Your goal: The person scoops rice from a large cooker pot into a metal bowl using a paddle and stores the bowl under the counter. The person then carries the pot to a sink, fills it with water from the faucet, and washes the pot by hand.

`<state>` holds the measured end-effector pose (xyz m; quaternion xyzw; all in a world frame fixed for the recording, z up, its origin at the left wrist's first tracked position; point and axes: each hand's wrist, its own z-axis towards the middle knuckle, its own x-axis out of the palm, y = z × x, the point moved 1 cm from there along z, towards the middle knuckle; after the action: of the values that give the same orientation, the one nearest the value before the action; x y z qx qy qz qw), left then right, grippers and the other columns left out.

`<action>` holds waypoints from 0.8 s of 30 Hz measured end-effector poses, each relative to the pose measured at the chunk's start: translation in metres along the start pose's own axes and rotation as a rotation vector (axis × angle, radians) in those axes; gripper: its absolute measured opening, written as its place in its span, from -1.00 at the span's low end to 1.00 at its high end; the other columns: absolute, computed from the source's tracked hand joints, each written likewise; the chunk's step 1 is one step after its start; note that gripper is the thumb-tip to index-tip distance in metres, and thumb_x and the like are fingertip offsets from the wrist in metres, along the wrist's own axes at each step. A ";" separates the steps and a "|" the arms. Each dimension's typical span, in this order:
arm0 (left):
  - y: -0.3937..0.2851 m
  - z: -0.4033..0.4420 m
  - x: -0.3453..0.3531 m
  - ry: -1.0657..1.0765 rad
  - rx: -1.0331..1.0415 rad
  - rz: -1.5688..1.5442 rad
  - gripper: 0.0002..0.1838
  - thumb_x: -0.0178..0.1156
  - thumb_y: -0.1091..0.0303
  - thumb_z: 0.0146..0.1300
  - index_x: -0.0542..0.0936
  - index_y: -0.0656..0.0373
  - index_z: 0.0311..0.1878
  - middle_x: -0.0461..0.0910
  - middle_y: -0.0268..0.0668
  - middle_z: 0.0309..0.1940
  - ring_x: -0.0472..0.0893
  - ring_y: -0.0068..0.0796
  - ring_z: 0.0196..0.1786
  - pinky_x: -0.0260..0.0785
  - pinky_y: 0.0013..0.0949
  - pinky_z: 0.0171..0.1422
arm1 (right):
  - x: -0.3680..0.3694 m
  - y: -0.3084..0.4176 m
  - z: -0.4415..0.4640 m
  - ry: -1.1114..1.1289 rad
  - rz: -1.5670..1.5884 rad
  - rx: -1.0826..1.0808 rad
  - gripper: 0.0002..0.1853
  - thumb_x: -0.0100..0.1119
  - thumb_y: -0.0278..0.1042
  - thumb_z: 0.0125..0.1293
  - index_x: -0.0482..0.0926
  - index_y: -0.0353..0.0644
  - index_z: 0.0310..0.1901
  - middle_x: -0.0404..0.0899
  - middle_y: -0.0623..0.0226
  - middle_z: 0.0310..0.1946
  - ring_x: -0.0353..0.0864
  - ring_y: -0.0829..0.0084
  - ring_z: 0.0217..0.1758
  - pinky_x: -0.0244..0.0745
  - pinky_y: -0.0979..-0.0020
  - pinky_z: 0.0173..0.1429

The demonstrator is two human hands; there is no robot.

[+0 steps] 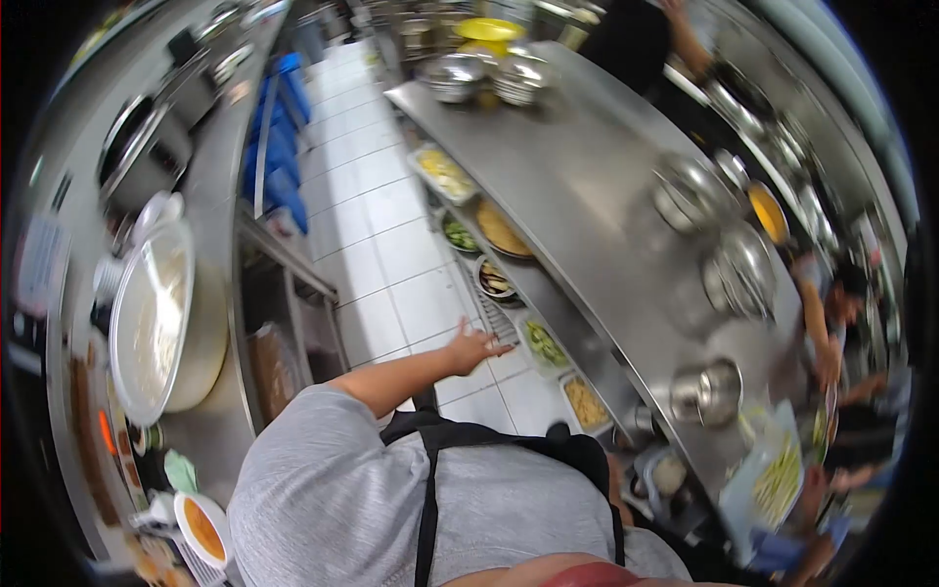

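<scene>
My left hand [475,348] reaches out over the tiled aisle, fingers spread, holding nothing. Closest to it is a tray of green slices [544,344] low at the prep table's side. A dark bowl of sliced food [495,280] is just beyond, and a tray of tan chopped food [585,403] stands nearer my body. Farther along the lower shelf are a bowl of green vegetables [459,233], a round pan of yellowish food [503,231] and a tray of pale yellow pieces [445,174]. Only a sliver of my right arm shows beside the apron; its hand is out of sight.
A steel prep table [587,186] runs along the right, with stacked metal bowls [521,80], wire racks [738,276] and a tray of cut greens [775,479]. On the left counter stand a big white tub [205,342] and a bowl of orange sauce [203,530]. Other people work at the right.
</scene>
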<state>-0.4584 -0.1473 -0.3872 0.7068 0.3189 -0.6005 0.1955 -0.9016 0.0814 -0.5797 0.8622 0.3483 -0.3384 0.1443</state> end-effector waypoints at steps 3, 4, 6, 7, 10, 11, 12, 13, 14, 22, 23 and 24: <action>0.088 -0.098 -0.049 0.157 -0.508 -0.304 -0.24 0.19 0.25 0.02 0.04 -0.21 0.29 0.26 -0.15 0.11 0.34 -0.11 0.11 0.07 0.10 0.19 | 0.022 0.158 0.007 0.310 -0.070 -0.473 -0.34 0.34 -0.09 -0.18 0.36 0.01 0.05 0.46 0.25 -0.07 0.41 0.26 0.04 0.21 0.18 0.14; 0.113 -0.132 -0.058 0.158 -0.619 -0.465 -0.28 0.17 0.23 0.05 0.07 -0.14 0.28 0.29 -0.14 0.08 0.36 -0.11 0.09 0.13 0.04 0.18 | 0.023 0.216 0.005 0.373 -0.113 -0.602 -0.33 0.34 -0.08 -0.17 0.36 -0.02 0.05 0.47 0.24 -0.09 0.42 0.26 0.02 0.24 0.21 0.11; 0.150 -0.204 -0.086 -0.061 -0.690 -0.601 -0.37 0.14 0.24 0.08 0.17 0.03 0.24 0.34 -0.11 0.02 0.38 -0.11 0.06 0.19 -0.15 0.17 | 0.012 0.335 0.001 0.359 -0.237 -0.846 -0.32 0.34 -0.05 -0.15 0.36 -0.09 0.05 0.48 0.21 -0.13 0.44 0.27 -0.02 0.31 0.28 0.06; 0.154 -0.241 -0.117 -0.184 -0.735 -0.637 -0.42 0.13 0.24 0.10 0.23 0.08 0.20 0.36 -0.10 0.01 0.39 -0.13 0.06 0.20 -0.23 0.16 | 0.004 0.389 -0.003 0.239 -0.310 -0.967 -0.31 0.34 -0.03 -0.14 0.36 -0.12 0.05 0.49 0.20 -0.15 0.45 0.27 -0.03 0.34 0.32 0.04; 0.150 -0.337 -0.207 -0.687 -0.788 -0.730 -0.54 0.11 0.27 0.13 0.34 0.17 0.11 0.37 -0.14 0.05 0.39 -0.26 0.08 0.22 -0.31 0.16 | -0.033 0.532 -0.013 0.145 -0.109 -1.132 -0.51 0.35 -0.25 -0.09 0.45 -0.22 -0.09 0.51 0.28 -0.31 0.50 0.46 -0.30 0.41 0.47 -0.18; 0.145 -0.365 -0.232 -0.900 -0.830 -0.762 -0.57 0.11 0.30 0.13 0.37 0.19 0.08 0.40 -0.22 0.05 0.40 -0.39 0.08 0.21 -0.35 0.16 | -0.049 0.568 -0.029 0.232 0.032 -1.067 -0.58 0.29 -0.28 -0.03 0.46 -0.22 -0.11 0.52 0.29 -0.31 0.50 0.46 -0.29 0.41 0.46 -0.15; 0.139 -0.396 -0.251 -1.015 -1.065 -0.676 -0.59 0.11 0.34 0.14 0.38 0.19 0.07 0.44 -0.27 -0.01 0.40 -0.44 0.06 0.20 -0.36 0.16 | -0.061 0.601 -0.044 0.315 0.171 -0.995 -0.65 0.24 -0.31 0.02 0.48 -0.23 -0.14 0.52 0.29 -0.30 0.49 0.45 -0.28 0.40 0.44 -0.13; 0.143 -0.431 -0.251 -1.157 -1.198 -0.474 -0.61 0.11 0.34 0.14 0.40 0.18 0.06 0.47 -0.28 -0.06 0.42 -0.45 0.03 0.21 -0.36 0.15 | -0.075 0.626 -0.066 0.277 0.133 -1.027 -0.68 0.22 -0.33 0.04 0.47 -0.24 -0.16 0.51 0.31 -0.34 0.49 0.48 -0.31 0.41 0.46 -0.17; 0.147 -0.468 -0.248 -1.344 -1.271 -0.332 -0.59 0.13 0.23 0.12 0.43 0.14 0.05 0.49 -0.25 -0.06 0.43 -0.40 0.04 0.21 -0.36 0.13 | -0.083 0.649 -0.081 0.236 0.096 -1.063 -0.72 0.20 -0.35 0.05 0.47 -0.25 -0.19 0.50 0.33 -0.37 0.48 0.50 -0.33 0.41 0.48 -0.21; 0.112 -0.597 -0.095 -0.629 -2.635 0.189 -0.28 0.16 0.04 0.02 0.16 0.03 0.25 0.12 -0.05 0.20 0.24 0.04 0.17 0.15 -0.16 0.20 | -0.021 0.824 -0.145 0.621 -0.213 -1.553 -0.78 0.15 -0.33 0.14 0.49 -0.29 -0.25 0.53 0.38 -0.46 0.48 0.56 -0.43 0.42 0.51 -0.29; 0.108 -0.591 -0.097 -0.813 -2.581 0.224 -0.27 0.19 0.07 0.00 0.18 0.05 0.24 0.10 -0.02 0.21 0.24 0.04 0.18 0.15 -0.18 0.21 | -0.018 0.855 -0.192 0.584 -0.120 -1.695 -0.79 0.13 -0.29 0.16 0.51 -0.27 -0.28 0.52 0.37 -0.47 0.48 0.56 -0.41 0.41 0.50 -0.26; 0.107 -0.584 -0.101 -1.000 -2.509 0.265 -0.27 0.22 0.09 -0.02 0.19 0.06 0.23 0.08 0.00 0.22 0.23 0.03 0.18 0.15 -0.19 0.21 | -0.018 0.890 -0.244 0.464 -0.081 -1.846 -0.79 0.11 -0.29 0.17 0.51 -0.27 -0.29 0.52 0.30 -0.48 0.49 0.54 -0.38 0.39 0.51 -0.24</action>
<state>0.0304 0.1389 -0.1824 -0.2127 0.4724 -0.0751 0.8520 -0.1722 -0.4462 -0.3781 0.4408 0.5276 0.2451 0.6836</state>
